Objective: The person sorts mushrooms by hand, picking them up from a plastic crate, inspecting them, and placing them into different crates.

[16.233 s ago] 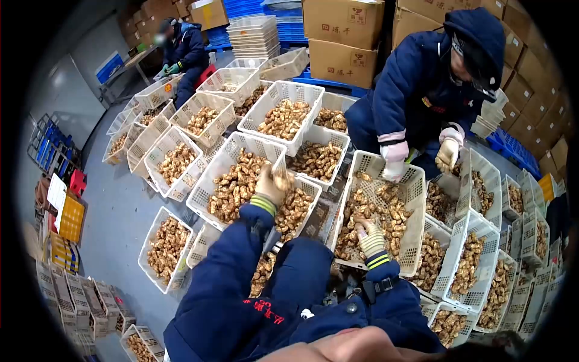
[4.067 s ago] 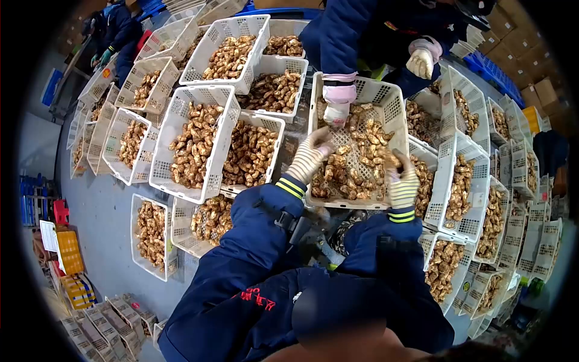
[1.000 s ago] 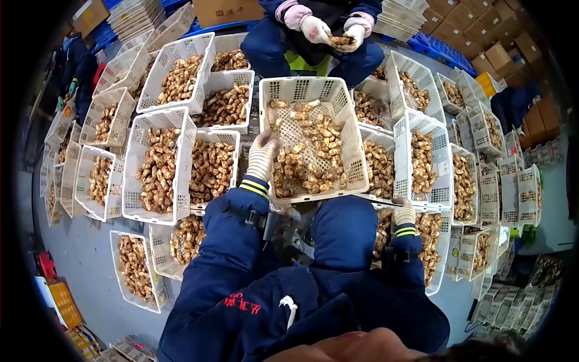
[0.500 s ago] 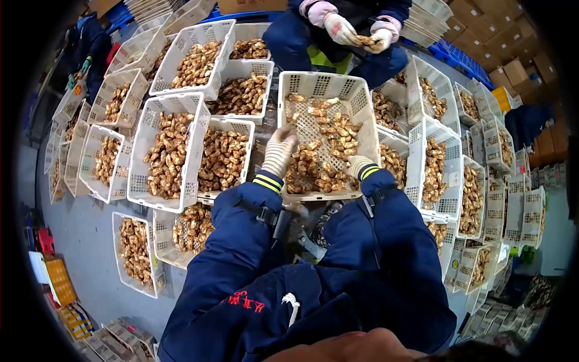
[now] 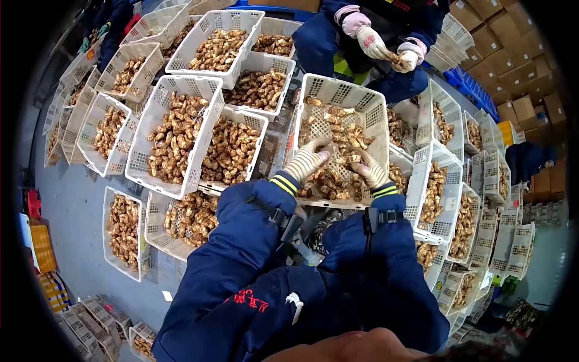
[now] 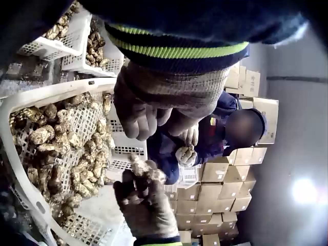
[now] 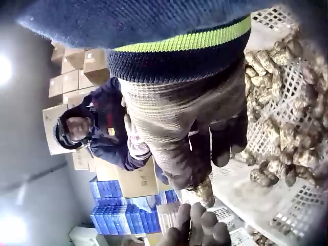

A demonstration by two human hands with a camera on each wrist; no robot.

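Observation:
A white perforated plastic crate [image 5: 339, 91] stands before me, partly filled with brown-and-white mushrooms [image 5: 351, 134]. My right hand [image 5: 373, 171], in a striped knit glove, pinches one stubby mushroom [image 7: 204, 193] between thumb and fingers above the crate's right side. Facing it over the crate is my gloved left hand [image 5: 307, 160], its fingers loosely bent. In the left wrist view nothing shows in the left hand's fingers, and the mushroom [image 6: 147, 168] sits at the right hand's fingertips below them.
More mushroom-filled crates stand left [image 5: 136, 164] and right [image 5: 450, 211], some stacked at a tilt. Opposite me sits a person [image 5: 392, 42] in a dark blue jacket and white gloves, holding a mushroom. Cardboard boxes [image 5: 512, 75] and a blue pallet [image 5: 470, 90] are behind.
My right hand has come from the crates at lower right into the middle crate and now holds a mushroom. The left hand has moved from the crate's left edge inward, towards the right hand.

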